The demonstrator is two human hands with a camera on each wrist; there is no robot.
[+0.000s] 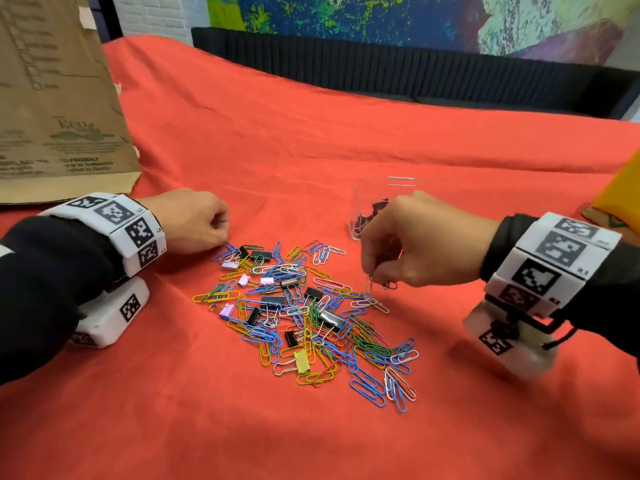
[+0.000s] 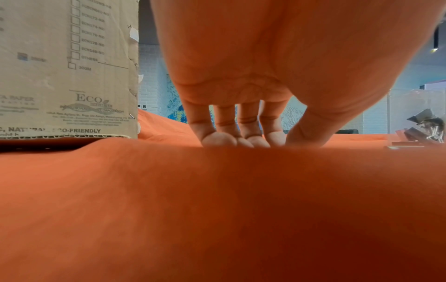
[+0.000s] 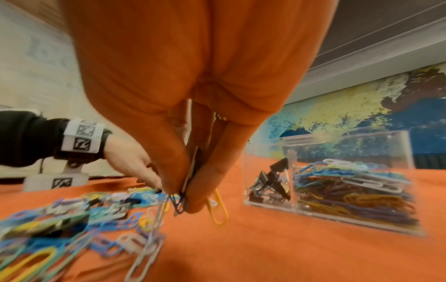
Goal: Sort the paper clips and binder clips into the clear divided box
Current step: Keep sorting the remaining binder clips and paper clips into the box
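Note:
A mixed pile of coloured paper clips and binder clips (image 1: pixel 301 317) lies on the red cloth. My right hand (image 1: pixel 375 280) hovers over the pile's right edge and pinches a few paper clips (image 3: pixel 178 204); a white one (image 3: pixel 154 217) and a yellow one (image 3: pixel 218 211) dangle from it. Just behind that hand stands the clear divided box (image 3: pixel 337 145), with black binder clips (image 3: pixel 267 183) in its left compartment and paper clips (image 3: pixel 350 190) in its right. My left hand (image 1: pixel 221 233) rests on the cloth at the pile's upper left, fingertips (image 2: pixel 219 139) down, nothing visibly held.
A brown cardboard box (image 1: pixel 59 98) stands at the back left, close to my left wrist. A yellow object (image 1: pixel 623 192) sits at the right edge. A dark ribbed panel (image 1: pixel 415 67) runs along the table's far side.

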